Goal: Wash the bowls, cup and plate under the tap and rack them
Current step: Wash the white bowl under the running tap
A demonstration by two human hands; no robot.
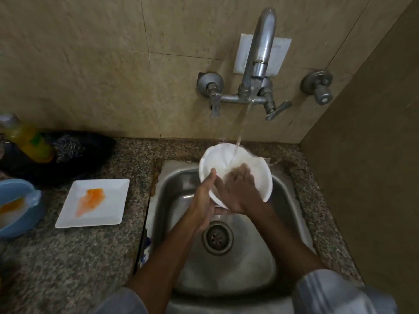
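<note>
Nearest the camera, two bare forearms with grey sleeves reach out over the stainless-steel sink point(281, 252), whose round drain point(217, 239) sits in the middle of the basin. Above the drain, the left hand point(204, 205) grips the near-left rim of a white bowl point(217, 162), thumb hooked over the edge and fingers underneath. The right hand point(240, 191) lies flat inside the bowl with its fingers spread on the inner wall, blurred at the tips. The bowl is held tilted over the back half of the sink, and a stream of water point(242, 125) from the wall tap point(260, 55) lands in its far side. Left of the sink, on the speckled granite counter point(79, 257), lies a square white plate point(95, 202) smeared orange. Further left of the sink is a blue bowl point(15, 207) with orange residue. Behind them, left of the tap, stand a yellow bottle point(29, 141) and a dark cloth point(79, 150).
</note>
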